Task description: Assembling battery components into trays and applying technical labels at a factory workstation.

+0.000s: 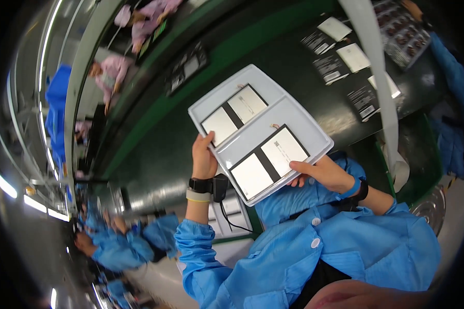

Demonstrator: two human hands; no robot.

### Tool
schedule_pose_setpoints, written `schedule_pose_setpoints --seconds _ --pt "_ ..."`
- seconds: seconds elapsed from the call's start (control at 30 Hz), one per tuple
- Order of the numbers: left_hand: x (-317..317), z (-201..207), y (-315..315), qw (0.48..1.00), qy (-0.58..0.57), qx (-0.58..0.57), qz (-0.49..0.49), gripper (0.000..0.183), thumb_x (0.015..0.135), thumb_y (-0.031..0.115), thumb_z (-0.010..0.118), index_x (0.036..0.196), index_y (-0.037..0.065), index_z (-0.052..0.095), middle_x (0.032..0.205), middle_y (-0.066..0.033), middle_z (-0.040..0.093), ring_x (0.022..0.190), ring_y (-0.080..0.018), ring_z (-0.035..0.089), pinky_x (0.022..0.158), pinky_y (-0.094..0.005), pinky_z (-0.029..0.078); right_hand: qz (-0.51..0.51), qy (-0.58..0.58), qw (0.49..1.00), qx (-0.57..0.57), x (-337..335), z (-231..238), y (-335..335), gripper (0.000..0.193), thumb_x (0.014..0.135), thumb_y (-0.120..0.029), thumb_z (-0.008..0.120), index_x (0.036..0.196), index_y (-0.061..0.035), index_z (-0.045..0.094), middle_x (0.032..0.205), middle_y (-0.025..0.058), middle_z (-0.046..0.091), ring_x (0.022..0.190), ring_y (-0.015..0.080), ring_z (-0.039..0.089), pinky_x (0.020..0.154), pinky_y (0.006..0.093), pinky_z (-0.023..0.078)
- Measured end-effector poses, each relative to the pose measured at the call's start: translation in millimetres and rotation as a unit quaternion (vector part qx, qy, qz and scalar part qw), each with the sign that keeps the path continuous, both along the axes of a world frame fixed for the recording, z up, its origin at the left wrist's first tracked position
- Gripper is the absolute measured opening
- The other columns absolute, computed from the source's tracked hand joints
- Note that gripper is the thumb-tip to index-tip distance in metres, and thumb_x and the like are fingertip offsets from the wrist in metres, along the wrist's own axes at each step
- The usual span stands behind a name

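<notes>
A shallow white plastic tray [305, 127] is held tilted in front of me, above the dark work surface. A divider splits it into two compartments. One flat battery pack [235, 113] lies in the far compartment and another battery pack [269, 161] in the near one; each has two white panels, black strips and a small connector tab. My left hand [203, 158] is closed on the tray's left edge, thumb on the rim. My right hand [325, 174] grips the near right edge, its thumb reaching over the near pack's corner and its fingers partly hidden underneath.
On the dark green bench [278, 54] lie several black printed sleeves with white flat pieces [353, 57]. A pale upright post [379, 67] stands at right, beside a clear compartmented tray [404, 36]. More white trays [227, 219] sit below my left wrist. Other people work nearby.
</notes>
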State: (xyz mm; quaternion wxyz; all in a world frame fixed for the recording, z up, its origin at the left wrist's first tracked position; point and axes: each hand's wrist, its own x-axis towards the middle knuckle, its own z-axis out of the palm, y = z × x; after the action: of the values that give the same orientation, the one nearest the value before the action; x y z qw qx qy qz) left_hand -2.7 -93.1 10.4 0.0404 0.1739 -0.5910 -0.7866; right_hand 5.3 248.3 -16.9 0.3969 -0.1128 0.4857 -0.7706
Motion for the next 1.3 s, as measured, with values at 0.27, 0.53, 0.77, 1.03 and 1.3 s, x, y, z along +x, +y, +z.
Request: schedule_pose_setpoints --seconds 0.27,0.53,0.77,1.03,1.3 --pt "-91.9 -37.8 -14.3 0.977 -0.077 -0.143 -0.137 0.026 0.102 0.026 0.062 0.105 0.001 0.064 0.093 -0.0082 0.071 0.079 -0.0184 0.07 0.07 -0.0323 0.059 0.112 -0.151 0.981 -0.042 -8.2 4.8 56.8 0.046 0.109 -0.034 0.045 0.136 0.0025 0.057 0.125 0.0207 0.069 0.106 0.0292 0.071 0.079 0.0349 0.06" --pt "-111.8 54.0 -36.7 0.737 -0.006 -0.65 -0.184 0.034 0.096 0.036 0.067 0.094 0.002 0.07 0.074 -0.0071 0.075 0.066 -0.0238 0.073 0.064 -0.0346 0.056 -0.129 0.348 0.924 0.087 -57.3 190.5 131.9 0.029 0.104 -0.021 0.054 0.11 0.0038 0.068 0.096 0.0151 0.075 0.083 0.0169 0.074 0.066 0.0256 0.056" --pt "-188.5 211.7 82.9 0.833 0.289 -0.434 -0.187 0.016 0.101 0.014 0.062 0.101 -0.001 0.068 0.085 -0.0061 0.075 0.078 -0.0089 0.067 0.073 -0.0242 0.052 -0.44 0.455 0.757 0.162 -232.7 238.3 121.6 0.091 0.089 -0.047 0.077 0.148 0.0099 0.038 0.133 0.0238 0.06 0.116 0.0262 0.063 0.097 0.0348 0.052" --pt "-219.8 298.6 181.2 0.625 0.436 -0.641 -0.095 0.016 0.094 0.015 0.065 0.101 0.0 0.068 0.098 -0.0127 0.073 0.094 -0.0268 0.07 0.081 -0.0348 0.054 -0.361 0.481 0.798 -0.028 -251.2 243.3 74.9 0.022 0.087 -0.002 0.074 0.108 0.0039 0.069 0.092 0.0061 0.073 0.081 0.009 0.065 0.076 0.0253 0.054" --pt "-309.5 299.3 185.8 0.402 0.478 -0.781 0.01 0.063 0.092 0.022 0.061 0.146 -0.005 0.042 0.161 -0.024 0.032 0.152 -0.0394 0.025 0.123 -0.0493 0.022 -0.367 0.44 0.82 0.007 -149.4 222.1 139.1 0.022 0.095 -0.001 0.064 0.115 0.0051 0.068 0.093 0.0025 0.069 0.084 0.0057 0.063 0.076 0.0232 0.052"
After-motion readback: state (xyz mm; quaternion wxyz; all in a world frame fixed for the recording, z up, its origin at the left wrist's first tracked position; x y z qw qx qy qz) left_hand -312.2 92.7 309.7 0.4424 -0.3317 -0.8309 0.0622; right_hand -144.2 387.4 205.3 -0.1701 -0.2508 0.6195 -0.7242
